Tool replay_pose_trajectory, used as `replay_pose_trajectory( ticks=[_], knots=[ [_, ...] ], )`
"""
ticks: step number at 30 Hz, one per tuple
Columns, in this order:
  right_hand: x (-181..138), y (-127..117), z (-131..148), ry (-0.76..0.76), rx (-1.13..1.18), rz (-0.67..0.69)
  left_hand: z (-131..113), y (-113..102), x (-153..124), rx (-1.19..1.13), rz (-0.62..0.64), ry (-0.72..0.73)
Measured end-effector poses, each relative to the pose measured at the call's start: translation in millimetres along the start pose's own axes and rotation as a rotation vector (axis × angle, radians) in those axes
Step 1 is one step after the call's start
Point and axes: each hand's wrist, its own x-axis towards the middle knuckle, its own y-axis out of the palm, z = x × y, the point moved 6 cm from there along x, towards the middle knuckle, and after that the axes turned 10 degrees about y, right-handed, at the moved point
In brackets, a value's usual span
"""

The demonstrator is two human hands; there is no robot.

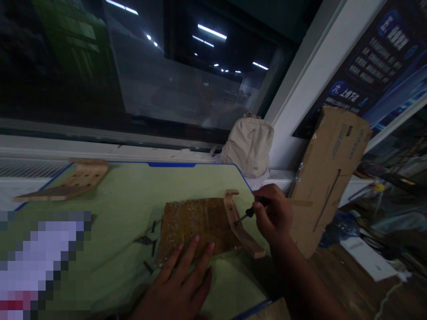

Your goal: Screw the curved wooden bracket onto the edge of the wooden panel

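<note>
My right hand [274,214] is closed around the dark handle of a screwdriver [248,214]. Its tip meets a hole area on a narrow curved wooden piece [245,238], which lies along the right edge of a brown board [200,222]. Fingers spread, my left hand [183,278] rests flat at the board's near edge. Several dark screws [148,242] lie on the table just left of the board. Whether a screw sits under the screwdriver's tip is too small to tell.
The green table [133,186] has a blue edge. A larger bent wooden piece with holes [82,178] lies at its far left. Beyond the table stand a beige backpack [248,144] and, to the right, a tall cardboard box [333,173]. A window fills the background.
</note>
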Motion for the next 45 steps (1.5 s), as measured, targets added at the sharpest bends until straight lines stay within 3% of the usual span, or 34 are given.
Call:
replay_pose_trajectory(
  ticks=[7, 9, 14, 18, 21, 24, 27, 30, 36, 39, 41, 45],
  knots=[
    [-5.2, 18.2, 2.8, 0.169, 0.435, 0.351, -1.3, -1.6, 0.9, 0.04, -0.01, 0.035],
    [-8.2, 17.7, -2.6, 0.201, 0.395, 0.323, -0.7, -2.4, 0.1, 0.034, -0.006, 0.017],
    [-17.0, -0.7, -15.1, 0.103, -0.039, 0.029, -1.4, -3.5, 1.2, -0.005, 0.059, -0.021],
    [-14.1, 3.6, -5.3, 0.02, 0.038, 0.133, -0.4, -6.0, 3.7, 0.009, 0.051, -0.024],
    [-6.9, 11.4, -0.1, 0.099, 0.228, 0.219, 0.0, -6.6, 4.7, 0.046, 0.02, 0.011],
    [-2.0, 12.4, -1.5, 0.165, 0.32, 0.181, 0.4, -4.1, 4.5, 0.062, 0.011, 0.035],
    [-0.7, 4.4, -1.7, 0.091, 0.196, 0.078, 0.7, -1.1, 3.5, 0.037, 0.027, 0.026],
    [-3.7, 3.6, 2.5, -0.022, 0.073, 0.132, -0.1, 1.6, 1.5, -0.025, 0.067, 0.005],
    [-9.4, 18.6, -4.4, 0.267, 0.502, 0.412, -4.1, 5.9, -2.9, -0.074, 0.127, -0.011],
    [-7.8, 25.2, -3.2, 0.3, 0.581, 0.494, -4.3, 3.5, -0.7, -0.015, 0.115, 0.006],
    [-6.0, 25.4, -4.5, 0.265, 0.506, 0.469, -4.1, 0.4, 1.7, 0.02, 0.102, 0.018],
    [-5.6, 14.7, -9.7, 0.145, 0.179, 0.268, -3.5, -5.3, 4.3, 0.037, 0.085, 0.003]
  ],
)
